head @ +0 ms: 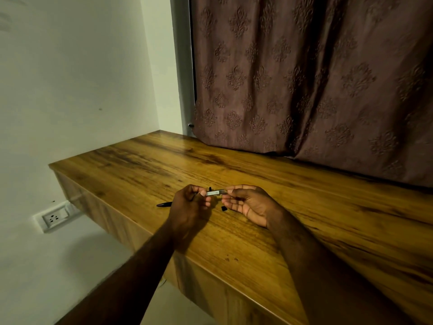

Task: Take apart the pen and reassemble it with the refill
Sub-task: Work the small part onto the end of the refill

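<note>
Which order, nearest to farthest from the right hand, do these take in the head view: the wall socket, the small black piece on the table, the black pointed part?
1. Small black piece: on the table, just beside the right hand.
2. Black pointed part: past the left hand, on its left.
3. Wall socket: on the wall, far left, lower than the table.

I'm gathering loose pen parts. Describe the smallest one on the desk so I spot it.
On the wooden desk below the brown curtain, both hands pinch a silver pen barrel. Nearer, by the right hand, lies the small black piece: short and stubby, unlike the long black pen part left of the left hand.
</note>
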